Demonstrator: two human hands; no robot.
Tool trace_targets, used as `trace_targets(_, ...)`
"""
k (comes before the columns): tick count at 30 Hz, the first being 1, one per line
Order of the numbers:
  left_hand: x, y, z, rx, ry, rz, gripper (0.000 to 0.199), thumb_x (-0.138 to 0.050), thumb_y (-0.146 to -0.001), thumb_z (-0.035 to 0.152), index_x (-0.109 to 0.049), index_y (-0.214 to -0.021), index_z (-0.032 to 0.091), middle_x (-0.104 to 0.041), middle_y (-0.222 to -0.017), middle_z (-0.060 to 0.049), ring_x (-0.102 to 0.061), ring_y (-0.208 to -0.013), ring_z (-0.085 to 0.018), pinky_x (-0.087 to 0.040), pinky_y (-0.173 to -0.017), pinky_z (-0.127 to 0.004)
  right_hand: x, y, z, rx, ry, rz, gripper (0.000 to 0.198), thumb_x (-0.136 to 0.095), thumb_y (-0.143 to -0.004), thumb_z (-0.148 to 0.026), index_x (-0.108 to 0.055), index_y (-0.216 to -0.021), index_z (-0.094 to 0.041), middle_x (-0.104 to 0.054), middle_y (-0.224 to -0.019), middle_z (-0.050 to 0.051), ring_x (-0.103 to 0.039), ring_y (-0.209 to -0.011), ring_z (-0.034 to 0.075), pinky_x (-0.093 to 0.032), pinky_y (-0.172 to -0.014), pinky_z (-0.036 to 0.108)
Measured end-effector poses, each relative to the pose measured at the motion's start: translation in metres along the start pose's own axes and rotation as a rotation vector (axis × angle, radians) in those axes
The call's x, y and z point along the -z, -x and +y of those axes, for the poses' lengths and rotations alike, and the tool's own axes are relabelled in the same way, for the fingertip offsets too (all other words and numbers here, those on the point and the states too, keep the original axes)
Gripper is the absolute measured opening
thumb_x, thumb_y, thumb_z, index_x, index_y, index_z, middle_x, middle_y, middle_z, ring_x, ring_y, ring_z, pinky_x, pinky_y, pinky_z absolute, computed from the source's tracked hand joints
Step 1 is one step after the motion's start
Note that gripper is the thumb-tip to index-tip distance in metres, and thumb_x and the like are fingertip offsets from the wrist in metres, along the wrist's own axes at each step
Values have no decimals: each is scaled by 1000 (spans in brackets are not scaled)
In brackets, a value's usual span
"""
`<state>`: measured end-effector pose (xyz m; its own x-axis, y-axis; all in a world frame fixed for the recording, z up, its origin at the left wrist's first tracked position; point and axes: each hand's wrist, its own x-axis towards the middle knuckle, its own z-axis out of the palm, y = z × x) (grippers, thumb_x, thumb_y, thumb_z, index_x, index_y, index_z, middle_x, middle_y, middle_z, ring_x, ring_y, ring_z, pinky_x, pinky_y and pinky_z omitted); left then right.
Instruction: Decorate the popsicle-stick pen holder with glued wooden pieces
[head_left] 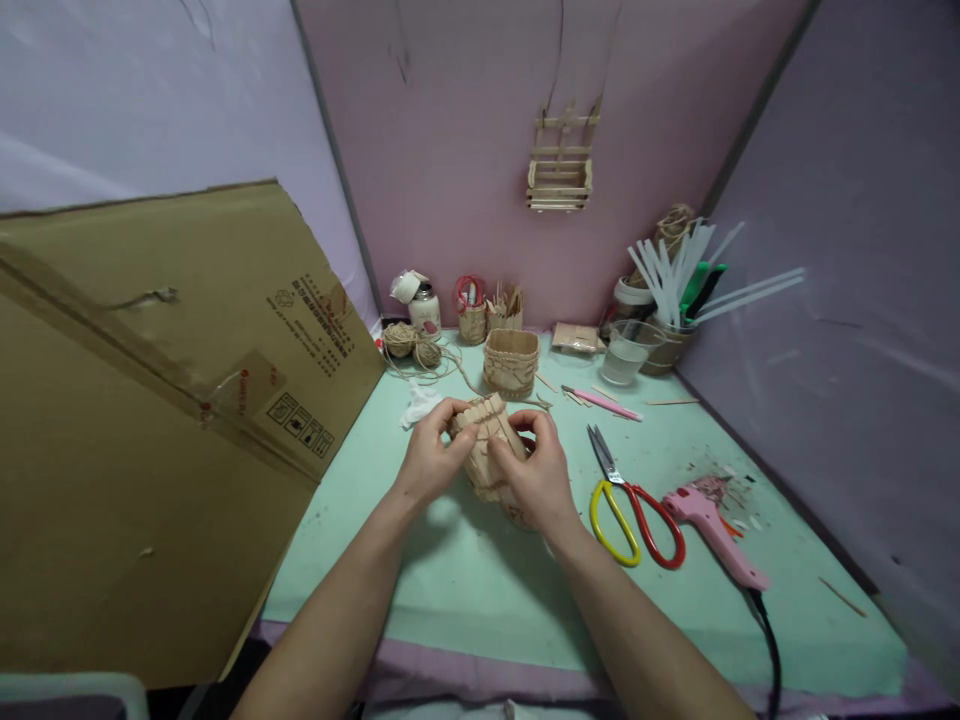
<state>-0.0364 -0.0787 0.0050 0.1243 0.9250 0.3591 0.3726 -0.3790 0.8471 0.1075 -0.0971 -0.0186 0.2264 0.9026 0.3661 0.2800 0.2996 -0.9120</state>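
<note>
Between my two hands, above the near middle of the table, is a small craft container (487, 455) covered with pale wooden strips. It is tilted, and a reddish patterned part shows at its lower right. My left hand (439, 450) grips its left side, thumb on the front. My right hand (536, 465) holds the right side with the thumb pressed on the strips; some fingers are hidden behind. Just beyond stands an oval wooden basket (511, 362) with twine around it. Scissors (619, 490) with one yellow and one red handle lie to the right of my right hand.
A pink glue gun (716, 535) lies at right, its cord trailing off the front edge. Pink tweezers (604, 402), a clear plastic cup (624, 355), a pot of glue sticks (667, 345) and twine balls (401, 340) stand or lie farther back. A large cardboard box (172, 430) fills the left.
</note>
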Motion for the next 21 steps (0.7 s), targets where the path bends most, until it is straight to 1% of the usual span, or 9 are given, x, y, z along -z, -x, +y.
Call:
trace_targets(2,2,-1,-1,8,4,-7,15,-52,-79,28,-56,-89,18,-61,-85,0,-54,-82,-16,-42,-75,-26,1,1,1,7,-36,-14,17,-60,-75,-26,-52,-89,-22,-55,-93,2,-54,-91,20,-46,-84,37)
trace_targets(5,4,-1,1,26,-36,-8,16,-56,-75,26,-56,-88,19,-60,-85,0,-53,-81,-16,-42,-75,-25,1,3,3,-2,-87,-33,16,-58,-77,-26,-52,-92,-22,-55,-96,3,-55,-92,20,-46,-84,37)
trace_targets(10,4,0,6,49,-70,-8,14,-58,-72,21,-55,-85,19,-57,-81,2,-51,-78,-14,-40,-74,-24,1,5,5,20,-72,-35,17,-60,-78,-27,-52,-92,-22,-54,-97,4,-55,-93,20,-47,-84,37)
trace_targets(21,4,-1,6,60,-22,-18,14,-60,-72,21,-53,-84,18,-55,-79,2,-50,-76,-13,-40,-72,-23,-1,8,7,45,-61,-27,17,-60,-79,-27,-51,-93,-23,-54,-98,3,-54,-93,20,-46,-84,37)
